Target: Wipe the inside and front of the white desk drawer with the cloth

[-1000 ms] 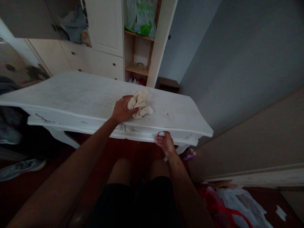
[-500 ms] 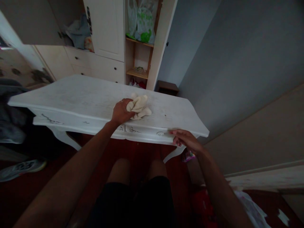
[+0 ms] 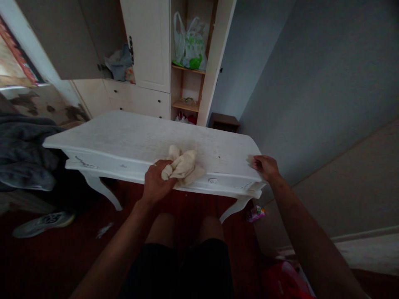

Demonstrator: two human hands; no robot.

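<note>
A white table (image 3: pixel 124 137) with a worn top and curved legs stands in front of me. My left hand (image 3: pixel 155 182) is closed on a crumpled cream cloth (image 3: pixel 183 165) that lies at the table's near edge. My right hand (image 3: pixel 264 166) grips the table's right-hand corner, fingers curled over the edge. A small round drawer knob (image 3: pixel 213 180) shows on the table's front between my hands.
Behind the table stands a cream wardrobe (image 3: pixel 149 45) with an open door, shelves and plastic bags (image 3: pixel 190 41). A grey wall runs along the right. A dark blanket (image 3: pixel 21 149) lies at left, a shoe (image 3: pixel 43 223) on the dark red floor, a small brown stool (image 3: pixel 225 121) behind.
My left hand has dragged the cloth from the table's middle back to its near edge. My right hand left the drawer knob and took hold of the right corner. My view moved back.
</note>
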